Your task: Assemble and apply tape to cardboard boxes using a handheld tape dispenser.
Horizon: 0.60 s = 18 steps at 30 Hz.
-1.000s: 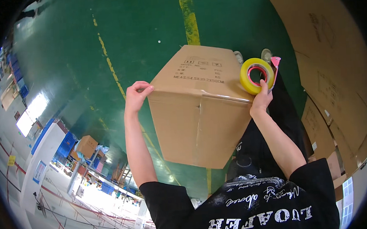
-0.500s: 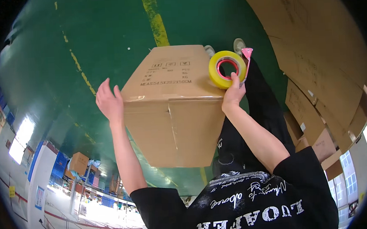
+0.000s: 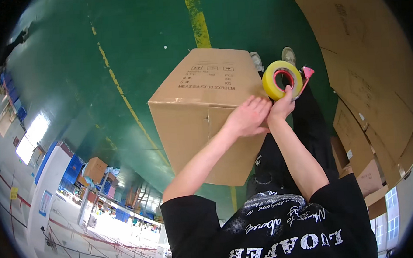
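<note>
The cardboard box (image 3: 201,115) stands on the green floor (image 3: 132,49) to the left of both hands, its long axis running away from the person. The left hand (image 3: 247,117) lies flat and open on the box's right edge, fingers spread toward the far side. Touching it on the right, the right hand (image 3: 281,107) is closed around a tape dispenser (image 3: 285,79) carrying a yellow roll, its red blade end pointing right, just above the box's right corner.
</note>
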Each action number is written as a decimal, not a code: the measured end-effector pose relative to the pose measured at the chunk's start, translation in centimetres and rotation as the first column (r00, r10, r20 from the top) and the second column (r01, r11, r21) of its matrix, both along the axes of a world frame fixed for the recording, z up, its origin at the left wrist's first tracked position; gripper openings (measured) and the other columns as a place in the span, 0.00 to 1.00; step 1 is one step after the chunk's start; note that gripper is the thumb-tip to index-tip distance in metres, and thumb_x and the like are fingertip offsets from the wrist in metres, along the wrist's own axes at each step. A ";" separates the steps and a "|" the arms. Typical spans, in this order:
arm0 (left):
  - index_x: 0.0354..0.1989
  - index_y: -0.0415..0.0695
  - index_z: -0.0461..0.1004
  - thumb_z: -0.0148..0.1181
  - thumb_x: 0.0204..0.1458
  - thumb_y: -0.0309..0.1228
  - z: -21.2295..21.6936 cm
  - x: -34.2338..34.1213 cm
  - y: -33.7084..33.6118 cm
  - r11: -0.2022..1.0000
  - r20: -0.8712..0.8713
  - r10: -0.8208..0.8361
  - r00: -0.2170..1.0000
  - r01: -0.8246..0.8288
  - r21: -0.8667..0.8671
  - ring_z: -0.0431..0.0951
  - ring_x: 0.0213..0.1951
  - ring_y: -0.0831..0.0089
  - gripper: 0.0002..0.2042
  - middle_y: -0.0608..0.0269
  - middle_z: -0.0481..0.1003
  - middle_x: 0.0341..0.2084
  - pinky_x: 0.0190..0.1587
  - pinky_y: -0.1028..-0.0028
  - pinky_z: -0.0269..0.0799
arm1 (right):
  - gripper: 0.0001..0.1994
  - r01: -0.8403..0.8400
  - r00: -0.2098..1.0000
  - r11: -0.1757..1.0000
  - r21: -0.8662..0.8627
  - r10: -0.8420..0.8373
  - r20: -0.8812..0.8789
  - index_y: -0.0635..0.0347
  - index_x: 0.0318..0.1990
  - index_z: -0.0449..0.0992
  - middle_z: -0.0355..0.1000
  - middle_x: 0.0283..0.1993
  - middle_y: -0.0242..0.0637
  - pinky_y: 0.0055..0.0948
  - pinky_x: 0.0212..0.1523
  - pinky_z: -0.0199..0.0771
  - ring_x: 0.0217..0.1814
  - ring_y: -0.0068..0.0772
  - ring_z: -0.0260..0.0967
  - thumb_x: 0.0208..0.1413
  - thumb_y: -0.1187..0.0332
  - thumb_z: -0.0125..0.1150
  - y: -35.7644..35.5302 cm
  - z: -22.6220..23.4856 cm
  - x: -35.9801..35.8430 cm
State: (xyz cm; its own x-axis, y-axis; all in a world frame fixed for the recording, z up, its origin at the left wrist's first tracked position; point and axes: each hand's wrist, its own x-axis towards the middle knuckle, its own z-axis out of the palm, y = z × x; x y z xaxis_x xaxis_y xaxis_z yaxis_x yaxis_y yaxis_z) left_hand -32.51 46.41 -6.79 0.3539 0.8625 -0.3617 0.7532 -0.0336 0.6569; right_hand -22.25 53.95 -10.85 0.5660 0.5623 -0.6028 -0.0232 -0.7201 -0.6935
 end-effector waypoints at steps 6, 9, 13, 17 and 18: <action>0.56 0.34 0.66 0.54 0.46 0.63 -0.6 -5.2 -1.8 0.995 -0.101 0.094 0.990 -0.098 -0.034 0.65 0.60 0.53 0.42 0.45 0.68 0.55 0.64 0.56 0.57 | 0.24 -0.007 1.000 1.000 -0.003 0.007 0.027 0.73 0.51 0.70 0.72 0.50 0.45 0.31 0.49 0.69 0.49 0.35 0.70 0.55 0.59 0.60 0.0 0.3 -0.3; 0.57 0.34 0.65 0.54 0.45 0.65 -0.4 -10.6 -2.7 0.971 -0.279 0.068 0.958 -0.128 -0.201 0.61 0.62 0.50 0.44 0.44 0.66 0.57 0.66 0.54 0.52 | 0.24 -0.018 0.998 1.000 -0.026 0.019 0.053 0.73 0.49 0.70 0.72 0.49 0.44 0.31 0.49 0.68 0.48 0.34 0.70 0.55 0.59 0.61 0.1 0.4 -0.2; 0.64 0.33 0.56 0.51 0.46 0.67 -0.3 -16.4 -5.3 0.946 -0.430 0.054 0.901 -0.184 -0.265 0.55 0.66 0.50 0.49 0.43 0.59 0.62 0.69 0.54 0.43 | 0.23 -0.038 0.999 0.999 -0.019 0.038 0.023 0.71 0.48 0.71 0.73 0.46 0.42 0.30 0.49 0.67 0.46 0.33 0.70 0.54 0.59 0.62 -0.2 0.5 -0.2; 0.68 0.35 0.48 0.46 0.48 0.68 -1.1 -17.4 -5.1 0.828 -0.471 0.193 0.861 -0.400 -0.393 0.48 0.69 0.55 0.50 0.46 0.53 0.66 0.70 0.55 0.38 | 0.23 -0.052 0.998 0.998 -0.031 0.053 0.045 0.70 0.48 0.72 0.73 0.45 0.41 0.29 0.49 0.67 0.45 0.32 0.70 0.53 0.58 0.62 -0.1 0.9 -0.4; 0.68 0.35 0.46 0.45 0.48 0.68 -1.5 -17.6 -4.9 0.754 -0.483 0.278 0.830 -0.500 -0.425 0.47 0.70 0.56 0.51 0.47 0.52 0.67 0.70 0.55 0.37 | 0.23 -0.062 0.998 0.997 -0.050 0.063 0.020 0.70 0.48 0.72 0.73 0.45 0.41 0.29 0.49 0.67 0.45 0.32 0.70 0.53 0.58 0.62 0.0 1.0 -0.3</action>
